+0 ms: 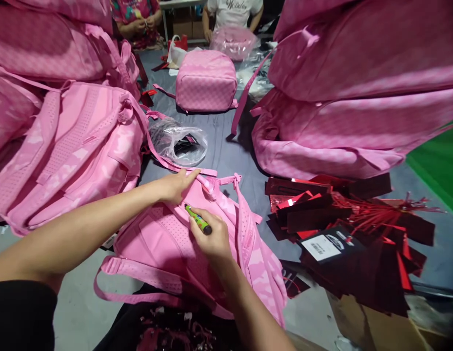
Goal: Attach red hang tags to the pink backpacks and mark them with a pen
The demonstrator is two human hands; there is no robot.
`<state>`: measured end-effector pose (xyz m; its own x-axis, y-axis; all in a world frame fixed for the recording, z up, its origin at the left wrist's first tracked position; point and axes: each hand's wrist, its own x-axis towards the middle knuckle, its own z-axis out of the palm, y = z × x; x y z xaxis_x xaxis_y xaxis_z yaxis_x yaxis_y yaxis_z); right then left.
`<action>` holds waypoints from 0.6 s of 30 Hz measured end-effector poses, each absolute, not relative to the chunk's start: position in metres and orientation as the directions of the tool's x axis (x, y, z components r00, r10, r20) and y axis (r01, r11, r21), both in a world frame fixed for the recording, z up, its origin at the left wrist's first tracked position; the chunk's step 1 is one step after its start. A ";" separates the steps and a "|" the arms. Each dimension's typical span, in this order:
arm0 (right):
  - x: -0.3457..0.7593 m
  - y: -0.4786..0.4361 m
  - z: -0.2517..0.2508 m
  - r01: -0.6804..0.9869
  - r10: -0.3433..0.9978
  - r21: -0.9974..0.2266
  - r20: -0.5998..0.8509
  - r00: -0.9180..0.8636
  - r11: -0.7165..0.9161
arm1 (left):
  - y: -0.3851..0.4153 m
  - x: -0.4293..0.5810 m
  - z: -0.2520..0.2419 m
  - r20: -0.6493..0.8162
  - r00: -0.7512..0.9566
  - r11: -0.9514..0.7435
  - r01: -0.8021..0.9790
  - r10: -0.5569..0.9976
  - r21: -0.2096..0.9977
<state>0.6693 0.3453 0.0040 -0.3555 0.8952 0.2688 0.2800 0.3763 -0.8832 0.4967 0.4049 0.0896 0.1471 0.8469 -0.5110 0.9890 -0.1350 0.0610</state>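
pinning the top of a pink backpack (167, 243) flat, the left hand (177, 185) rests by the carry handle (211, 185), fingers spread and closed on nothing. the right hand (211, 239) is wrapped snugly around a green lighter-like tool (197, 219) with a dark tip, held just above the mesh back panel. the backpack lies back-side up on the grey table (229, 156), right in front of the person, its shoulder strap (138, 273) looping toward the near edge.

judging from this, the risk sits at the tool's tip. if it is a flame or hot point for trimming threads, holding it too close to the mesh could scorch or melt the pink fabric, and the left hand's fingertips are near enough to get caught. whether a flame is lit cannot be told here. the loose strap ends beside the handle could also drift into the working spot, since nothing holds them down.

around this, more pink backpacks (65, 146) are piled to the left and to the right (339, 126), with another one (206, 80) standing further back. a clear plastic bag (182, 144) lies just beyond the left hand. a heap of red and black hang tags (343, 229) spreads to the right, near the backpack's side, close enough to be brushed off the pile by an elbow. two other people (138, 19) work at the far end.
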 end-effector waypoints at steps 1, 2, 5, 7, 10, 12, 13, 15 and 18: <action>0.670 0.346 0.003 0.295 0.896 -0.875 0.274 -0.351 0.383 | 0.405 0.497 0.090 -0.510 0.149 -0.138 0.989 0.847 0.059; 0.671 0.345 0.003 0.308 0.897 -0.869 0.277 -0.346 0.387 | 0.405 0.497 0.091 -0.512 0.151 -0.139 0.988 0.846 0.061; 0.673 0.344 0.003 0.300 0.903 -0.876 0.279 -0.327 0.379 | 0.402 0.505 0.099 -0.540 0.106 -0.110 0.994 0.835 0.024; 0.673 0.342 0.005 0.270 0.910 -0.893 0.273 -0.313 0.361 | 0.399 0.513 0.106 -0.563 0.017 -0.074 0.994 0.826 -0.078; 0.675 0.341 0.005 0.203 0.920 -0.923 0.264 -0.289 0.328 | 0.398 0.520 0.114 -0.583 -0.069 -0.053 0.981 0.809 -0.189; 0.677 0.341 0.003 0.172 0.922 -0.932 0.262 -0.286 0.318 | 0.400 0.516 0.114 -0.591 -0.021 -0.082 0.986 0.806 -0.148; 0.678 0.342 0.001 0.168 0.920 -0.933 0.263 -0.290 0.319 | 0.401 0.513 0.113 -0.588 0.022 -0.107 0.988 0.808 -0.110; 0.679 0.344 -0.002 0.174 0.916 -0.930 0.261 -0.305 0.323 | 0.403 0.505 0.110 -0.574 0.095 -0.149 0.988 0.814 -0.048; 0.676 0.346 -0.004 0.188 0.907 -0.923 0.264 -0.327 0.336 | 0.405 0.499 0.106 -0.557 0.111 -0.159 0.987 0.823 -0.038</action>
<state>0.6760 0.3459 -0.0038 -0.3267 0.9075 0.2641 0.1883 0.3364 -0.9227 0.4987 0.4046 0.1060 0.1110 0.8233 -0.5567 0.9865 -0.1590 -0.0385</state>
